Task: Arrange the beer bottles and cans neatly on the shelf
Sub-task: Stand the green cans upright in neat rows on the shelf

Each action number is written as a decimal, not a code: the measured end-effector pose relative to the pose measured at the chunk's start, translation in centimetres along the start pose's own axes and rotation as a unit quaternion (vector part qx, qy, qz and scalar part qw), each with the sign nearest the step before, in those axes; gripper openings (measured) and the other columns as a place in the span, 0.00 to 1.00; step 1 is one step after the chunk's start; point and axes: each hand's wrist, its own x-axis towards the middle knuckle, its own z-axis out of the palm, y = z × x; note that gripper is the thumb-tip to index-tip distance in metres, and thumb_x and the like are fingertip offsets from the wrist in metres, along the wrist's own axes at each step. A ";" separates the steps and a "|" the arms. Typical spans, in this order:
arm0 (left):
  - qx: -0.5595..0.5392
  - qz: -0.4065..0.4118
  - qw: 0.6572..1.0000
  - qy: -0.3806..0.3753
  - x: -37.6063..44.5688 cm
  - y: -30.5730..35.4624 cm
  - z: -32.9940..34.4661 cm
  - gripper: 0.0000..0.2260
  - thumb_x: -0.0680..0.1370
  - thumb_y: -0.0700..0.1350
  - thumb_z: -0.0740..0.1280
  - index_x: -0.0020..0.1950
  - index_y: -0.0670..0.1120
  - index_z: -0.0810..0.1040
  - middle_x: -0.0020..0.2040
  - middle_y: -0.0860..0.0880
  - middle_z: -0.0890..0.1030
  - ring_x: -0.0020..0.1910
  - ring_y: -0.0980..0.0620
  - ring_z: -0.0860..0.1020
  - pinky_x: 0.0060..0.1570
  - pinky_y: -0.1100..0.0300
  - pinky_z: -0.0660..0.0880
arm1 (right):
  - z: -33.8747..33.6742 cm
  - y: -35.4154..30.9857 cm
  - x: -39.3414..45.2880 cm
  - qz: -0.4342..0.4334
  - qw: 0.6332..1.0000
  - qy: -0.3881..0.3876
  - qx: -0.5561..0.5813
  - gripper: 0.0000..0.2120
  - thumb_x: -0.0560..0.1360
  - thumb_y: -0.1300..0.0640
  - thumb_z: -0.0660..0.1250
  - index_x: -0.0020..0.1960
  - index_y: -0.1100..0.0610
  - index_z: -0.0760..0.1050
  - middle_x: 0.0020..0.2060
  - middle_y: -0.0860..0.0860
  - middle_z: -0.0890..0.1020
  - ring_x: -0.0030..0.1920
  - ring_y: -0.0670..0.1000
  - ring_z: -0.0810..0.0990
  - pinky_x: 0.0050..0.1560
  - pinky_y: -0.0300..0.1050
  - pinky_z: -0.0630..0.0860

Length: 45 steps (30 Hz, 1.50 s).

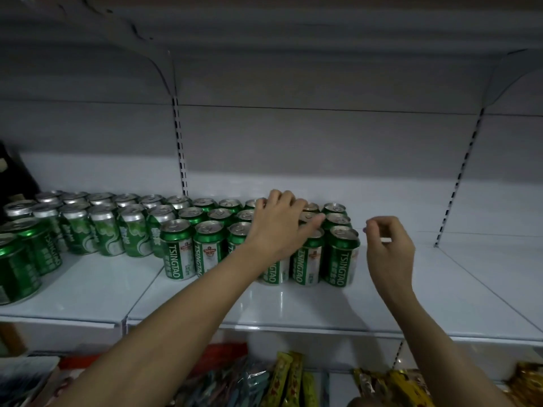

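While left grip [282, 224] tops cans [340, 254], right [388, 245] beside.

White shelf [293, 306]: green Tsingtao cans [340, 257] upright in tight rows toward its back edge, left and centre; paler green cans [102, 230] just left, touching.
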 end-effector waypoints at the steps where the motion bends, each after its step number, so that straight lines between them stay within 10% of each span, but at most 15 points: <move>1: 0.007 -0.010 1.000 0.005 -0.1 -1.0 -0.5 0.32 0.79 0.68 0.42 0.67 0.51 0.74 0.64 0.48 0.75 0.64 0.46 0.68 0.61 0.44 0.66 | 0.5 -1.0 0.5 -0.001 1.000 -0.011 -0.001 0.06 0.80 0.60 0.64 0.45 0.52 0.76 0.39 0.44 0.80 0.40 0.42 0.78 0.38 0.28 0.71; 6: 0.021 -0.081 0.996 0.006 -0.8 -6.1 -3.5 0.33 0.79 0.67 0.42 0.66 0.50 0.76 0.64 0.46 0.76 0.64 0.44 0.70 0.61 0.45 0.66 | 5.1 -5.7 1.5 -0.014 0.989 -0.141 -0.038 0.05 0.78 0.55 0.65 0.44 0.51 0.77 0.35 0.46 0.80 0.36 0.45 0.78 0.36 0.44 0.75; 24: 0.054 -0.301 0.944 0.123 -14.6 -25.7 -11.4 0.18 0.81 0.57 0.59 0.57 0.47 0.81 0.57 0.43 0.81 0.59 0.40 0.76 0.55 0.47 0.73 | 28.0 -18.7 -7.9 -0.129 0.852 -0.507 -0.016 0.05 0.77 0.53 0.66 0.43 0.51 0.77 0.33 0.43 0.78 0.33 0.43 0.75 0.35 0.42 0.71; 36: -0.222 -0.466 0.820 0.249 -24.9 -33.2 -9.0 0.27 0.80 0.56 0.66 0.75 0.47 0.64 0.69 0.45 0.71 0.67 0.45 0.71 0.66 0.44 0.71 | 38.8 -20.7 -17.4 0.038 0.768 -0.635 0.071 0.30 0.80 0.47 0.66 0.76 0.55 0.59 0.69 0.55 0.71 0.66 0.55 0.73 0.66 0.56 0.74; 41: -0.292 -0.481 0.798 0.217 -26.1 -34.0 -8.1 0.31 0.79 0.59 0.65 0.78 0.49 0.61 0.71 0.46 0.72 0.65 0.45 0.75 0.63 0.44 0.74 | 40.4 -20.7 -19.2 0.094 0.749 -0.647 0.109 0.31 0.81 0.48 0.63 0.79 0.53 0.55 0.73 0.56 0.68 0.65 0.52 0.72 0.66 0.53 0.73; 45: -0.308 -0.465 0.797 0.231 -26.0 -34.4 -8.0 0.28 0.80 0.56 0.66 0.76 0.47 0.65 0.67 0.47 0.75 0.65 0.48 0.74 0.49 0.65 0.73 | 40.6 -20.6 -19.8 0.105 0.740 -0.651 0.133 0.27 0.83 0.49 0.62 0.78 0.52 0.58 0.66 0.50 0.73 0.62 0.48 0.75 0.61 0.50 0.76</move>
